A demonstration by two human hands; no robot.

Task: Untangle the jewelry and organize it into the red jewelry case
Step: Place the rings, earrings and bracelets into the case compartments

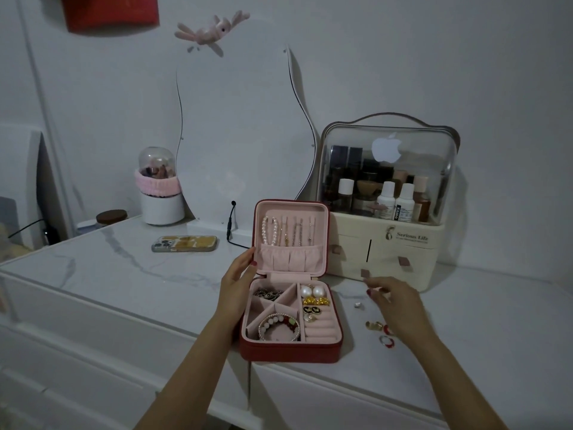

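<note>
The red jewelry case (288, 353) stands open on the white marble top, its pink lid upright with a pearl strand (269, 229) and chains hung inside. The base holds pearl earrings (311, 291), gold and black earrings, a beaded bracelet (279, 327) and a dark chain. My left hand (237, 285) rests against the case's left side at the hinge, thumb on the lid edge. My right hand (392, 301) hovers right of the case, fingers pinched, blurred; whether it holds anything is unclear. Loose on the top lie a small silver ring (358, 305), gold rings (373, 325) and red-and-white rings (387, 340).
A cream cosmetics organizer (384, 243) with a clear dome stands right behind the case. A wavy mirror (242, 135) leans on the wall, with a cable beside it. A phone (184, 243) lies at the left, near a domed brush holder (159, 187). The top's front edge runs just below the case.
</note>
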